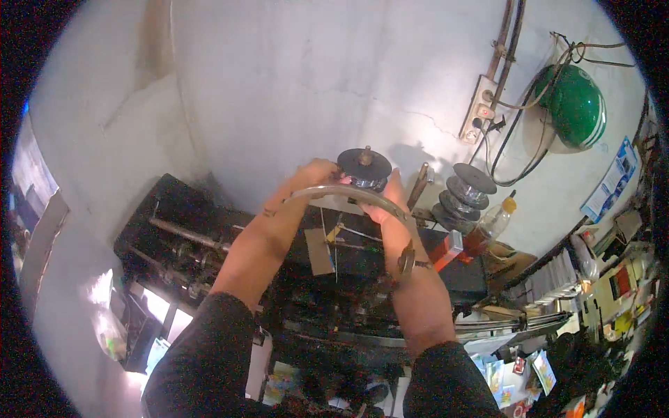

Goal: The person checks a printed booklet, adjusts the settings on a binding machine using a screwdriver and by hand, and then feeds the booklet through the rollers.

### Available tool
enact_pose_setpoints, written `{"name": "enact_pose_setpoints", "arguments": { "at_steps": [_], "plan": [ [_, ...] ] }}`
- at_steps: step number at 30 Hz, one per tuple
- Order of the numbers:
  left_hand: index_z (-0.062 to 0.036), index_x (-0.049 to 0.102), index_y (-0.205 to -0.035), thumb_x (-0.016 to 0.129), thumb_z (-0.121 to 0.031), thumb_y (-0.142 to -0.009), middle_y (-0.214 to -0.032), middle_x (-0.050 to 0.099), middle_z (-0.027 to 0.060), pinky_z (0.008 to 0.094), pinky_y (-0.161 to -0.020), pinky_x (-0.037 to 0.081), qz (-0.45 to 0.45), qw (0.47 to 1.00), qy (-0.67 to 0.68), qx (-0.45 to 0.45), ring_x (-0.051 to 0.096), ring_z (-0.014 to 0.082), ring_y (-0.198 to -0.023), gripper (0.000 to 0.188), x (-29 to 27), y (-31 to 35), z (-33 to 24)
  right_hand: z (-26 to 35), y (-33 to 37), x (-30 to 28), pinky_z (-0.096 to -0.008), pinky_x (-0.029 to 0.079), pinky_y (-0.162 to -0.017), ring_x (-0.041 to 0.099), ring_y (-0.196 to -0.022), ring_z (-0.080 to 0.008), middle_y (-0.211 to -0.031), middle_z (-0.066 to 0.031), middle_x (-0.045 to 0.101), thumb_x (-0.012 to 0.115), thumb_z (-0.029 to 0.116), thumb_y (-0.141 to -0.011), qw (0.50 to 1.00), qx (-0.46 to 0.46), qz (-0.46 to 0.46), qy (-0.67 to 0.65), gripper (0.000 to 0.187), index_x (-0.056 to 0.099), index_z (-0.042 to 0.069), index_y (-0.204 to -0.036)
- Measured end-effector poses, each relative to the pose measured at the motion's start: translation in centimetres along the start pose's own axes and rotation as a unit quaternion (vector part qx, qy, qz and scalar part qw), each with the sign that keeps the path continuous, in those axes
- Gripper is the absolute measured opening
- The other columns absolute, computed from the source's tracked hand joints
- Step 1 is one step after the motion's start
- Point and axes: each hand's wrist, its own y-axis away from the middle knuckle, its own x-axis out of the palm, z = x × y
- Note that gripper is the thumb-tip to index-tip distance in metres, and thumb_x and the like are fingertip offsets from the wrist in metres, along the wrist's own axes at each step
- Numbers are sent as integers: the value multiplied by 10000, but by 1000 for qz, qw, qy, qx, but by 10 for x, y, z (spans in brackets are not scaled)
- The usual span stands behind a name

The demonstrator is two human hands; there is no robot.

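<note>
Both my arms reach forward over a dark machine to a black-flanged spool (pixel 364 166) with a brass-coloured knob on top. Something shiny, perhaps wire, is wound below its upper flange. My left hand (pixel 317 173) grips the spool's left side, fingertips bent in at the rim. On the other side my right hand (pixel 382 203) closes round its lower right edge, with some fingers hidden behind the spool. A curved metal bar (pixel 341 189) arcs across in front of both wrists.
Right of my hands stand several stacked spools (pixel 465 191), a yellow-capped bottle (pixel 496 217) and an orange box (pixel 447 249). A flat brown strip (pixel 320 252) lies on the machine (pixel 279 296). A power strip (pixel 479 109) and a green dome (pixel 573 108) hang on the wall.
</note>
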Motion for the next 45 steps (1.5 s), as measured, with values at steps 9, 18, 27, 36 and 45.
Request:
{"name": "enact_pose_setpoints", "arguments": {
  "at_steps": [9,18,27,36,45],
  "plan": [
    [20,639,-864,527,-142,-869,-793,655,99,327,-645,532,7,937,-349,20,638,213,-696,197,-29,-17,6,9,-51,-14,-428,454,-702,570,-835,-242,-1057,-111,572,451,513,-882,972,-133,-190,-29,506,526,80,-1132],
    [22,612,-1053,605,-155,-745,-868,652,181,352,-684,511,-128,900,-385,158,649,252,-782,356,-24,-20,-2,9,-28,8,-497,512,-723,624,-821,-289,-1018,-131,599,437,325,-924,971,-190,-138,38,387,511,-5,-1113],
    [2,501,-1171,544,-211,-872,-951,633,156,362,-644,514,12,878,-428,215,632,228,-760,369,-39,-16,-10,11,-24,7,-495,520,-746,630,-835,-301,-1001,-134,611,378,337,-942,974,-180,-135,37,399,534,-2,-1082],
    [-50,504,-1198,554,-373,-885,-1099,607,84,381,-750,511,-37,916,-354,185,606,205,-913,452,-55,43,-1,4,22,-6,-409,404,-907,528,-1025,-224,-1107,-105,562,441,330,-938,960,-212,-85,163,394,516,16,-1163],
    [-94,471,-1291,532,-380,-898,-1203,563,74,380,-865,441,-67,911,-371,167,517,239,-1119,491,-21,91,10,13,97,-37,-337,335,-916,455,-1174,-184,-1183,-34,540,595,267,-850,981,-169,-4,91,401,510,67,-1187]
  ]
}}
